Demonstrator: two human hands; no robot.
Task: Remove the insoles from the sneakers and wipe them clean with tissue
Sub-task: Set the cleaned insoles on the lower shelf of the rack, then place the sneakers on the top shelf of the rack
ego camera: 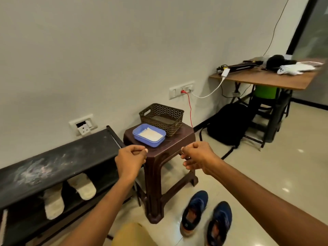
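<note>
**Both grips fisted over the stool, sneakers on the floor**

Head view:
- Both arms are stretched forward, roughly level, with the backs of the hands up.
- Left grip (130, 160): fingers curled in, thumb tip against the forefinger, nothing visible in it. It hovers between the end of the shoe rack (62, 157) and the front edge of the stool (165, 153).
- Right grip (197, 157): also closed into a fist with nothing visible in it, over the stool's front right corner.
- Sneakers (195, 210): blue pair, side by side on the floor just right of the stool leg, below the right forearm. Orange insoles (190, 216) show inside the openings.
- Tissue (150, 134): white, lying in a blue tray (152, 144) on the stool top.
- A dark basket (161, 118) sits just behind the tray.
</note>
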